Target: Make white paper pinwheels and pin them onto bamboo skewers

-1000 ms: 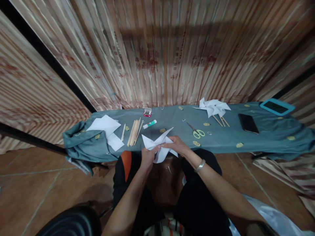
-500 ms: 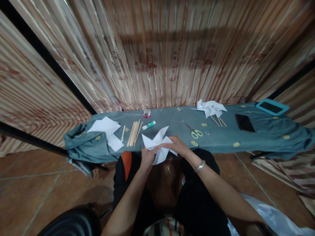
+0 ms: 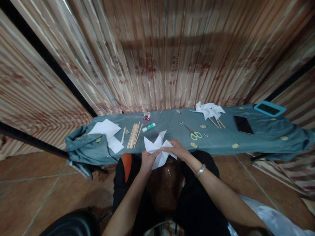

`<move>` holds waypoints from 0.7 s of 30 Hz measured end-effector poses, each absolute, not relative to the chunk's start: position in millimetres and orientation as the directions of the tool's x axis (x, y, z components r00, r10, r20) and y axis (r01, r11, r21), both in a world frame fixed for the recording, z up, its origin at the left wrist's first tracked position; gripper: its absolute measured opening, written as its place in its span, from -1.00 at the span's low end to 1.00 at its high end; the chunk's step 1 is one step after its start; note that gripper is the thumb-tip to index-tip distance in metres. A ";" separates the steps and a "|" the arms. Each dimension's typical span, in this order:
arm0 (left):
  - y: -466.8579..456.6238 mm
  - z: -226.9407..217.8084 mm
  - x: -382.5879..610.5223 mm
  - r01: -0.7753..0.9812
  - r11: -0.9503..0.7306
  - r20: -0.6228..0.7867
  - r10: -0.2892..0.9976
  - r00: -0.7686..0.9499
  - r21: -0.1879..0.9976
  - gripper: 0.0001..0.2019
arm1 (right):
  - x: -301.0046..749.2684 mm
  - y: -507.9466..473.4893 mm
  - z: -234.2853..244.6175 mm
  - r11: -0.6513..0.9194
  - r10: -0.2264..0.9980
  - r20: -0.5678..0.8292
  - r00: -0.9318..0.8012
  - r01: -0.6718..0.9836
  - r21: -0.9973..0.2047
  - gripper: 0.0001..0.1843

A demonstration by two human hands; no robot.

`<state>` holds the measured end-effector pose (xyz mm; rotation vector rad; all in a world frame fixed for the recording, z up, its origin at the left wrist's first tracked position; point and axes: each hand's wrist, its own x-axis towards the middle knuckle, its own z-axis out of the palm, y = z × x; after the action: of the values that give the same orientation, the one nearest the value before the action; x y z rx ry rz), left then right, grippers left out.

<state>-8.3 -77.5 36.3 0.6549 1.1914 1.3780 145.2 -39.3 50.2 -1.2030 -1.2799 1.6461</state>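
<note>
A white paper pinwheel (image 3: 157,141) is held between my two hands above my lap, at the table's near edge. My left hand (image 3: 148,159) grips its lower left side, thumb pressed near the centre. From the right, my right hand (image 3: 177,149) pinches it, fingertips close to the small pin at the middle. Beyond the pinwheel a glue stick (image 3: 149,127) lies on the cloth. Thin wooden sticks (image 3: 133,135) lie in a row to its left, and a small open box of pins (image 3: 146,116) sits behind it.
Green-handled scissors (image 3: 195,134) lie right of my hands. Finished pinwheels on sticks (image 3: 209,109), a phone (image 3: 243,125) and a blue-framed device (image 3: 270,108) are farther right. White paper sheets (image 3: 105,128) and a pen (image 3: 123,135) lie left on the cloth-covered table (image 3: 219,141). A curtain (image 3: 157,65) hangs behind.
The pinwheel is tilted slightly differently in my hands, and my right fingers sit a little closer to its centre. The whole view has shifted slightly; the table items stay put.
</note>
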 end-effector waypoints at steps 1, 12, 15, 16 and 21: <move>-77.2 36.4 -8.7 -0.380 0.159 -0.248 0.948 -0.198 0.911 -0.59 | 145.1 -39.1 49.9 -0.258 0.920 -0.245 -0.306 0.000 -0.966 -0.57; -60.9 28.5 -14.0 -0.380 0.161 -0.245 0.952 -0.182 0.911 -0.58 | 138.1 -25.2 40.5 -0.247 0.928 -0.237 -0.289 0.000 -0.969 -0.57; -50.6 25.8 -16.1 -0.371 0.178 -0.258 0.950 -0.178 0.911 -0.58 | 136.8 -16.4 37.7 -0.242 0.931 -0.232 -0.283 0.001 -0.970 -0.57; -46.4 25.3 -16.4 -0.368 0.185 -0.263 0.949 -0.175 0.911 -0.58 | 136.8 -12.7 36.9 -0.240 0.932 -0.231 -0.280 0.001 -0.971 -0.56; -18.6 26.1 -15.3 -0.377 0.217 -0.288 0.947 -0.144 0.900 -0.56 | 138.6 13.5 33.8 -0.233 0.941 -0.228 -0.250 0.010 -0.972 -0.55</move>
<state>-15.3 -18.6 26.1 0.6514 1.1832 1.3017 138.6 13.5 33.8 -1.2362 -1.2583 1.5826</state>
